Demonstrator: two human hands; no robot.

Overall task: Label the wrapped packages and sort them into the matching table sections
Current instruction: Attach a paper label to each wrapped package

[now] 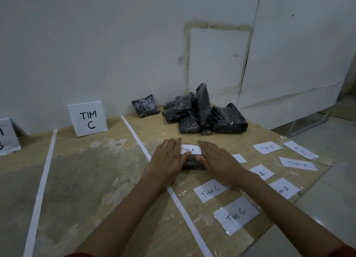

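Black glossy wrap is seen on the packages (204, 114), black lettering on the white labels (237, 215), white strips (133, 133) across the tan table (86, 170).

This is a bare, makeshift parcel-sorting room, judging by the rough pale plywood table (86, 179) split into sections by white paper strips (41, 189), the standing white paper sign (87, 119) reading TIM C, and black plastic-wrapped packages (204, 112) piled against a patched white wall (96, 44).

L sleeve (81, 255): red, edge only
R sleeve (344, 251): red, edge only
forearms (123, 212): bare
L hand (167, 160), R hand (217, 160): bare
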